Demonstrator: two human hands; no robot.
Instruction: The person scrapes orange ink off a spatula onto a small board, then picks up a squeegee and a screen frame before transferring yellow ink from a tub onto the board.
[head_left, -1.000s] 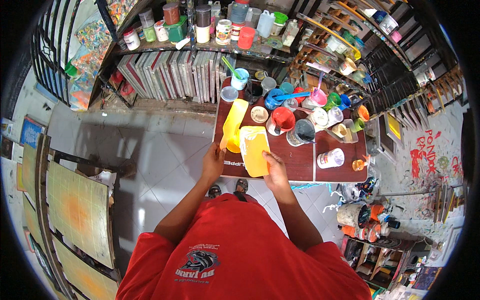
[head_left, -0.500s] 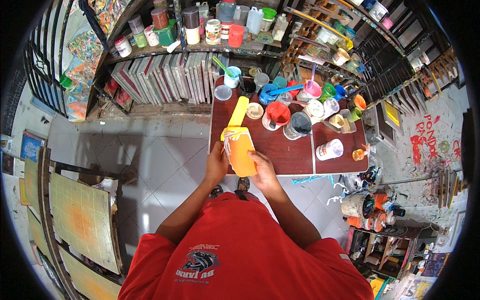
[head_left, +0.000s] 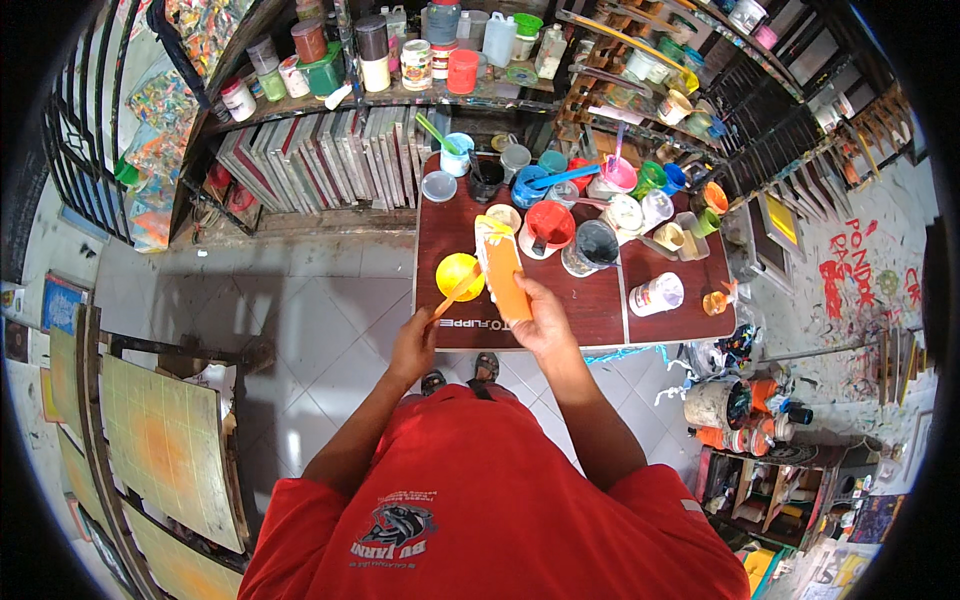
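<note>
My right hand point(head_left: 544, 318) grips a long orange piece point(head_left: 508, 280) whose exact kind I cannot make out. White and yellow paint smears cover its far end and left edge. Closed around the near end of a thin orange stick point(head_left: 462, 293) is my left hand point(head_left: 412, 345). That stick slants over a round yellow cup point(head_left: 452, 268) on the dark red table, and its far tip lies close to the orange piece's left side. Behind the orange piece, a pale round lid or tub point(head_left: 503, 216) is partly hidden.
Paint tubs crowd the table point(head_left: 590, 320), among them a red one point(head_left: 547, 228), a dark grey one point(head_left: 590, 248) and a white one point(head_left: 656, 295) at the right. Framed screens point(head_left: 330, 160) stand under a shelf of bottles. Boards on a rack point(head_left: 165, 440) flank my left.
My left hand has left the orange piece and now holds the orange stick. The orange piece has shifted right in my right hand. The yellow cup now shows upright on the table.
</note>
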